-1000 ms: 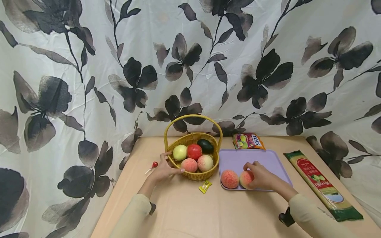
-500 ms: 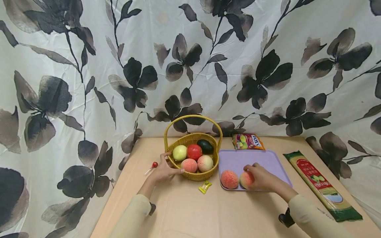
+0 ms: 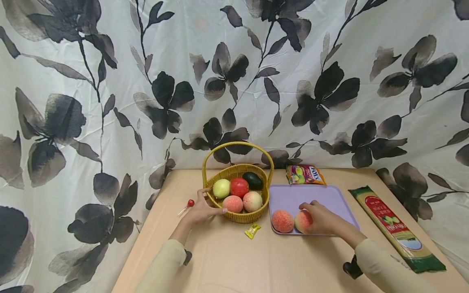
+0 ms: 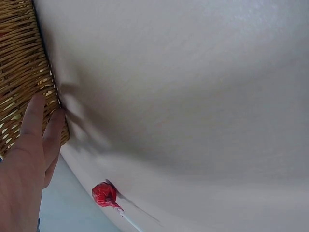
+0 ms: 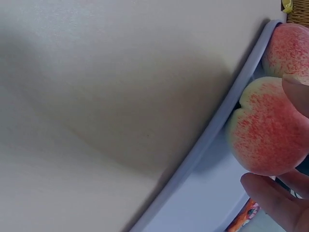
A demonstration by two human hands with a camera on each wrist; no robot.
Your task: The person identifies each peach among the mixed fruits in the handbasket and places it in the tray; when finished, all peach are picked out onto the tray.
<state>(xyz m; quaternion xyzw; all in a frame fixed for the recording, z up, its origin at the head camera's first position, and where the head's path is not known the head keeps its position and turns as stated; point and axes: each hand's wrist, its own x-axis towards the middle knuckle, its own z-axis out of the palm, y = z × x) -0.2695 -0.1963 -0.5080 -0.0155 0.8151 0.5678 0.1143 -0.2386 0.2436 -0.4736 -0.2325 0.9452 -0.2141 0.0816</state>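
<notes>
Behind the purple tray (image 3: 322, 195), just beyond its rear edge, lies a snack bag (image 3: 305, 174) marked FOX'S; its smaller print is too fine to read. Well to the tray's right, a long green, gold and red packet (image 3: 397, 228) lies slantwise, its large word apparently Olivoila, the lines above too small to make out. In front and to the left of the tray, a small yellow wrapped sweet (image 3: 253, 230) bears print that cannot be read

At the tray's front edge the right hand (image 3: 322, 218) grasps 1 peach (image 3: 302, 222) between thumb and fingers; whether the fruit touches the tray floor cannot be told. A 2nd peach (image 3: 282, 221) sits just beside it, in the tray's front left corner. Bare tray surface reaches from both fruits to the raised rear edge, and open tabletop (image 3: 234, 264) spreads in front of the tray

Left of the tray, close by its edge, stands a yellow wicker basket (image 3: 243, 217) holding 5 fruits. The left hand (image 3: 199, 209) touches the basket's far side from the tray, its fingers extended against the weave, not clenched. Farther left lies a red lollipop (image 3: 190, 202)
</notes>
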